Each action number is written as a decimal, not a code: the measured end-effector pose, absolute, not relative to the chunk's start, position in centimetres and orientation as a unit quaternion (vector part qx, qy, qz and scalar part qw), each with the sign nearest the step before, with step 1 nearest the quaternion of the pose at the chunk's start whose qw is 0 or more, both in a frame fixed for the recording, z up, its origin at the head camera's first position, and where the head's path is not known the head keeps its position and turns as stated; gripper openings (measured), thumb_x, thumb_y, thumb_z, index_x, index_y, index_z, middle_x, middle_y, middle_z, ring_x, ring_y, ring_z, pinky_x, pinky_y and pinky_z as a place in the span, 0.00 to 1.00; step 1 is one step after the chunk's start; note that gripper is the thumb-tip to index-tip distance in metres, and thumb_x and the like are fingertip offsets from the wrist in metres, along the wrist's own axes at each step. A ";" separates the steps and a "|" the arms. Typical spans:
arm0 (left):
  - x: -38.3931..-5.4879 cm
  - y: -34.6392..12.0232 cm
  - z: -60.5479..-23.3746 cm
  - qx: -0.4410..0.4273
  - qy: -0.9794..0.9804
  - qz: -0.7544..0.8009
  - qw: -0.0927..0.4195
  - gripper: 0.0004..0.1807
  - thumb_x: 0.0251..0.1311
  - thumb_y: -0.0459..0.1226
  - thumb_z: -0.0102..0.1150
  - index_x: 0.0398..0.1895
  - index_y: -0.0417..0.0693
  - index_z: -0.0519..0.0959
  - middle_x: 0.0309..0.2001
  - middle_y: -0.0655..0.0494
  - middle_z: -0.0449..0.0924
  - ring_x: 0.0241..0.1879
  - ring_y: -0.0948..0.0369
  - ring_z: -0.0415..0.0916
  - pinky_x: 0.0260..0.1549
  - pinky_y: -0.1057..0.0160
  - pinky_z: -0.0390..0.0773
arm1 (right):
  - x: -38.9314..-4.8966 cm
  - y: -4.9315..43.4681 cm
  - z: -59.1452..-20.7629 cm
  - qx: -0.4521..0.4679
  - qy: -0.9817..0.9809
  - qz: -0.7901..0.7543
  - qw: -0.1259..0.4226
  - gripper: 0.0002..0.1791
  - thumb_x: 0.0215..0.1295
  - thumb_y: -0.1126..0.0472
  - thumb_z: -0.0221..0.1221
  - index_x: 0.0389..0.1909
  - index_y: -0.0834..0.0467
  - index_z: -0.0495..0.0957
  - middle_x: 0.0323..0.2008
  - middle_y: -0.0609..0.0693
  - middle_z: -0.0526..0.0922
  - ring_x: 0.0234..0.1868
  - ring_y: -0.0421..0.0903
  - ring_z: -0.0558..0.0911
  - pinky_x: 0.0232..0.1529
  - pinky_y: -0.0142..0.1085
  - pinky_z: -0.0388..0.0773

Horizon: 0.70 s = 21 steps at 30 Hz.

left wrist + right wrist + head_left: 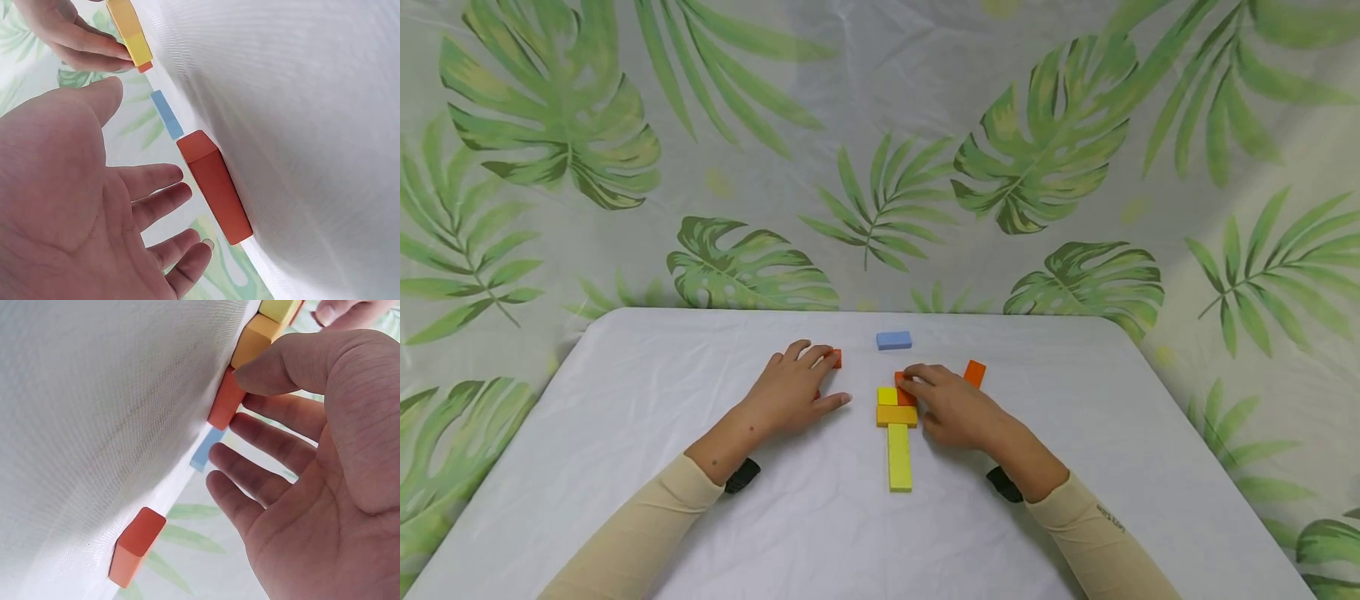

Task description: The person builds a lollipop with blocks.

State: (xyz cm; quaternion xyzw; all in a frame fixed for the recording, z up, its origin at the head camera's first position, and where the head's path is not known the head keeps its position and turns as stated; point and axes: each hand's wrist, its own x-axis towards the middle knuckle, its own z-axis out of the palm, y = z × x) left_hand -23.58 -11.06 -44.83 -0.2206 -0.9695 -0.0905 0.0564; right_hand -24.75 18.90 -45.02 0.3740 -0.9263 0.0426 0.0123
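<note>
At the middle of the table, a long pale yellow block (899, 458) lies lengthwise below a crosswise amber block (897, 416). Beyond that crosspiece sit a small yellow block (887, 396) and, beside it, an orange-red block (907, 399). My right hand (958, 410) pinches this orange-red block (225, 403) between thumb and fingers. To the left, my left hand (786, 393) hovers with fingers spread around a red block (838, 359). The left wrist view shows that red block (215, 194) lying on the cloth, its fingers beside it, not curled around it.
A blue block (893, 341) lies farther back near the table's far edge. Right of my right hand, another orange block (974, 374) lies at a slant. White cloth (820, 533) covers the table, with a leaf-patterned curtain (880, 108) behind it.
</note>
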 end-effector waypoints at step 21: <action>-23.7 -10.7 -45.5 -0.228 -0.968 -0.087 0.051 0.40 0.73 0.63 0.57 0.76 0.46 0.73 0.76 0.48 0.69 0.76 0.41 0.60 0.67 0.38 0.68 | -24.8 19.0 -45.1 0.375 -0.926 0.044 0.009 0.30 0.72 0.66 0.59 0.75 0.57 0.74 0.74 0.55 0.71 0.73 0.56 0.73 0.73 0.50 0.71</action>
